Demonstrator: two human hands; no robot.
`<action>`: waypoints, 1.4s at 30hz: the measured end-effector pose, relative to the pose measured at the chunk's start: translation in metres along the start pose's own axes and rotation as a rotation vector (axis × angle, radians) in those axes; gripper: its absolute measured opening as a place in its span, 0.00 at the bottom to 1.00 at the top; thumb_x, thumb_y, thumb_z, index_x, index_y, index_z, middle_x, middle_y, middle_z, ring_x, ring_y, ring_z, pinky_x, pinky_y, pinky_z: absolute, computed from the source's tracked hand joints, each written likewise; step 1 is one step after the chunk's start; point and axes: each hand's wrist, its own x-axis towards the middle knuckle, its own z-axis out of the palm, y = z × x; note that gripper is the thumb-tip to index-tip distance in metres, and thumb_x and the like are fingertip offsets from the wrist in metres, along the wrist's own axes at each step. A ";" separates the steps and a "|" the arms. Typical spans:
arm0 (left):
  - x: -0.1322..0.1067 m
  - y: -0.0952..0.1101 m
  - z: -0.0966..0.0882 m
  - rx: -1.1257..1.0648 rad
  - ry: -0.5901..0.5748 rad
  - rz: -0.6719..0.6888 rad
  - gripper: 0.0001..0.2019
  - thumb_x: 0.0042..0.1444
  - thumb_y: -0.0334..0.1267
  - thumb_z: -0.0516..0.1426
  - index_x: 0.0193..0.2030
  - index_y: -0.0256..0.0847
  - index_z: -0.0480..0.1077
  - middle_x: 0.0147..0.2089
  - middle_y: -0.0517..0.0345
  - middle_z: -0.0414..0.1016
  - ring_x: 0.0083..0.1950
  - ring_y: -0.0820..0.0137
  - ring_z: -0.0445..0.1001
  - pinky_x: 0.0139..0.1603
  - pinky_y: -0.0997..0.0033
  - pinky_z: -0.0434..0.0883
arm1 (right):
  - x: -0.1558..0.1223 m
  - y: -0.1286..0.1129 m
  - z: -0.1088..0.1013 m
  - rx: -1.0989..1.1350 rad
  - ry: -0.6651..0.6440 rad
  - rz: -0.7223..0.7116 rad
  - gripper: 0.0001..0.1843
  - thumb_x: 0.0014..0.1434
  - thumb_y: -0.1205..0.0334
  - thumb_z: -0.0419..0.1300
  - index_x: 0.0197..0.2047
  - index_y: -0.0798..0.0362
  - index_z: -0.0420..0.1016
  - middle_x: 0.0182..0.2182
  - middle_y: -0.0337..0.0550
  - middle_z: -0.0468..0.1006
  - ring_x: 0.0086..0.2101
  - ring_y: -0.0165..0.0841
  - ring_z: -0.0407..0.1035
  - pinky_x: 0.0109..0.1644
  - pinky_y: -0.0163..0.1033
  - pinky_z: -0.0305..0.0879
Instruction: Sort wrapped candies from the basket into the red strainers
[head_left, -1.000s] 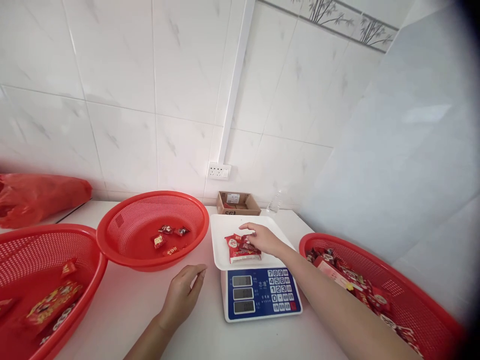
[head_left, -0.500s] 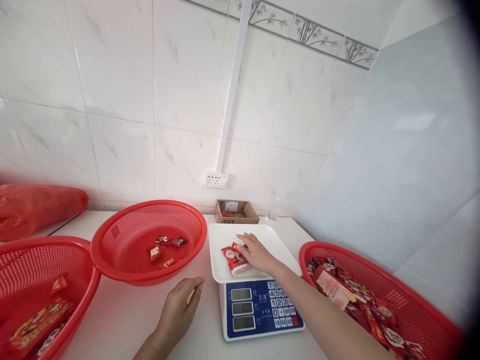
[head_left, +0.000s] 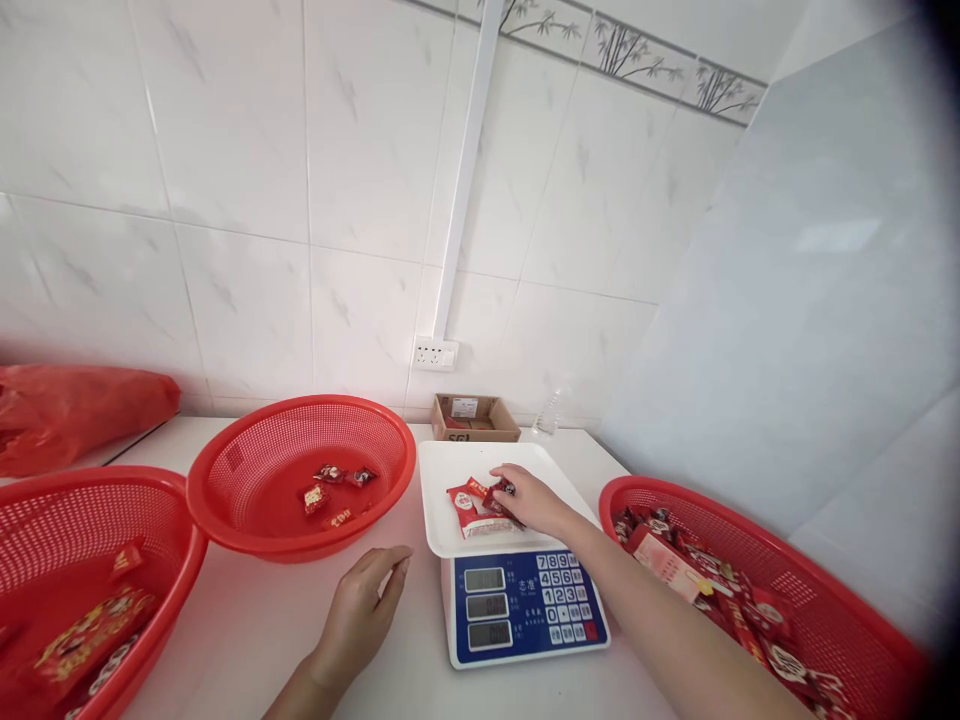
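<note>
My right hand [head_left: 529, 498] is over the white pan [head_left: 442, 460] of a digital scale [head_left: 525, 610], its thumb and fingers closed around a small dark red wrapped candy [head_left: 499, 492]. Beside and under that candy lie a red-and-white snack packet [head_left: 466, 512] and another small red wrapped piece [head_left: 477, 487]. My left hand [head_left: 364, 600] hovers above the table, left of the scale, holding nothing, with the thumb apart from loosely bent fingers. The scale's display figures are too faint to read.
A red basket [head_left: 300, 410] with a few candies stands left of the scale; another red basket [head_left: 172, 480] is nearer left. At right, a red basket [head_left: 750, 530] holds many packets. Behind are a cardboard box [head_left: 476, 435], a clear plastic bottle [head_left: 548, 412] and a red bag [head_left: 82, 410].
My right hand has shifted slightly right on the pan, and its fingers have closed on a dark red candy. More of the packets shows. My left hand stays nearly still.
</note>
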 end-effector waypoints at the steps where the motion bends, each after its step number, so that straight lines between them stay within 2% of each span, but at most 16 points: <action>1: 0.000 0.000 0.000 -0.001 -0.002 -0.001 0.10 0.59 0.39 0.49 0.40 0.43 0.70 0.35 0.55 0.76 0.35 0.70 0.75 0.34 0.75 0.72 | 0.000 0.000 -0.003 0.008 -0.012 0.007 0.22 0.52 0.65 0.55 0.52 0.55 0.68 0.54 0.49 0.67 0.52 0.36 0.62 0.57 0.40 0.55; 4: 0.000 0.001 0.000 -0.001 -0.004 -0.003 0.10 0.60 0.39 0.49 0.40 0.42 0.70 0.34 0.54 0.76 0.35 0.69 0.75 0.33 0.74 0.72 | 0.001 -0.001 -0.008 0.010 -0.048 0.073 0.25 0.46 0.68 0.59 0.51 0.55 0.69 0.51 0.48 0.70 0.48 0.37 0.65 0.52 0.39 0.59; 9: 0.000 0.000 0.000 -0.006 -0.008 -0.010 0.10 0.60 0.40 0.49 0.40 0.42 0.70 0.35 0.54 0.76 0.36 0.69 0.75 0.35 0.73 0.73 | 0.005 -0.009 -0.008 -0.018 -0.029 0.142 0.25 0.47 0.65 0.59 0.52 0.55 0.68 0.49 0.49 0.71 0.47 0.38 0.66 0.51 0.40 0.59; 15: 0.001 0.001 -0.001 -0.001 -0.006 0.003 0.10 0.59 0.40 0.49 0.40 0.43 0.70 0.35 0.54 0.76 0.36 0.68 0.75 0.36 0.72 0.73 | 0.009 -0.013 0.006 -0.001 -0.030 0.017 0.30 0.49 0.57 0.59 0.56 0.56 0.64 0.56 0.51 0.64 0.51 0.38 0.62 0.53 0.41 0.58; 18: 0.001 0.001 -0.001 -0.002 -0.008 0.013 0.11 0.60 0.40 0.48 0.41 0.42 0.70 0.35 0.53 0.76 0.36 0.68 0.75 0.36 0.71 0.73 | 0.016 -0.014 0.020 -0.089 0.056 0.061 0.24 0.50 0.56 0.58 0.51 0.54 0.69 0.52 0.49 0.68 0.53 0.39 0.59 0.53 0.41 0.57; 21: 0.000 0.002 -0.002 0.004 -0.006 0.009 0.11 0.60 0.40 0.48 0.41 0.42 0.70 0.35 0.53 0.76 0.36 0.68 0.75 0.35 0.71 0.73 | 0.024 -0.015 0.027 -0.126 0.120 0.154 0.13 0.54 0.60 0.54 0.41 0.54 0.73 0.45 0.50 0.73 0.49 0.40 0.62 0.50 0.41 0.58; 23: 0.000 0.002 -0.002 0.009 -0.007 0.004 0.11 0.60 0.40 0.48 0.41 0.42 0.70 0.35 0.53 0.76 0.36 0.68 0.75 0.35 0.72 0.73 | 0.026 -0.014 0.026 -0.115 0.143 0.188 0.15 0.57 0.60 0.50 0.41 0.57 0.73 0.45 0.53 0.73 0.48 0.40 0.64 0.50 0.41 0.59; 25: 0.001 0.002 -0.002 0.011 -0.009 0.000 0.11 0.60 0.40 0.48 0.41 0.42 0.70 0.35 0.53 0.76 0.36 0.68 0.75 0.36 0.71 0.73 | 0.025 -0.014 0.022 -0.107 0.154 0.199 0.19 0.58 0.57 0.48 0.46 0.59 0.71 0.48 0.55 0.71 0.49 0.40 0.63 0.52 0.42 0.57; 28: 0.001 0.002 -0.002 0.007 -0.019 -0.006 0.11 0.60 0.41 0.48 0.41 0.43 0.70 0.35 0.53 0.76 0.36 0.68 0.75 0.36 0.70 0.73 | 0.016 -0.017 0.019 -0.086 0.100 0.164 0.29 0.56 0.48 0.49 0.56 0.58 0.63 0.55 0.56 0.64 0.55 0.43 0.57 0.56 0.45 0.53; 30: 0.001 0.002 -0.002 0.005 -0.029 -0.007 0.11 0.60 0.41 0.48 0.41 0.43 0.70 0.36 0.53 0.76 0.36 0.68 0.75 0.36 0.70 0.73 | 0.008 -0.021 0.022 -0.061 0.016 0.117 0.35 0.54 0.41 0.50 0.59 0.52 0.60 0.59 0.53 0.58 0.59 0.47 0.49 0.57 0.50 0.50; 32: 0.001 0.002 -0.001 0.004 -0.025 -0.005 0.11 0.60 0.40 0.48 0.41 0.43 0.70 0.36 0.53 0.76 0.36 0.68 0.75 0.35 0.71 0.73 | 0.001 -0.026 0.026 -0.062 -0.063 0.084 0.35 0.51 0.37 0.50 0.58 0.45 0.62 0.62 0.48 0.54 0.61 0.51 0.40 0.58 0.57 0.45; 35: 0.001 0.002 -0.001 0.002 -0.002 0.005 0.10 0.59 0.40 0.49 0.40 0.43 0.71 0.35 0.54 0.77 0.36 0.69 0.76 0.35 0.73 0.73 | -0.004 -0.032 0.029 -0.093 -0.085 0.074 0.32 0.51 0.36 0.50 0.56 0.42 0.65 0.63 0.44 0.52 0.62 0.53 0.37 0.58 0.62 0.38; 40: 0.000 0.001 0.001 0.012 -0.028 0.006 0.11 0.60 0.41 0.48 0.40 0.43 0.70 0.35 0.54 0.76 0.35 0.68 0.75 0.35 0.72 0.74 | 0.005 -0.039 0.022 -0.128 -0.053 0.012 0.39 0.51 0.37 0.51 0.62 0.43 0.53 0.65 0.47 0.44 0.63 0.48 0.30 0.59 0.63 0.33; 42: 0.000 0.001 0.000 0.013 -0.041 0.004 0.11 0.60 0.41 0.48 0.41 0.43 0.70 0.35 0.53 0.76 0.36 0.68 0.75 0.35 0.72 0.74 | 0.009 -0.041 0.021 -0.145 -0.101 -0.035 0.36 0.51 0.37 0.51 0.60 0.42 0.57 0.64 0.46 0.48 0.63 0.49 0.33 0.58 0.64 0.34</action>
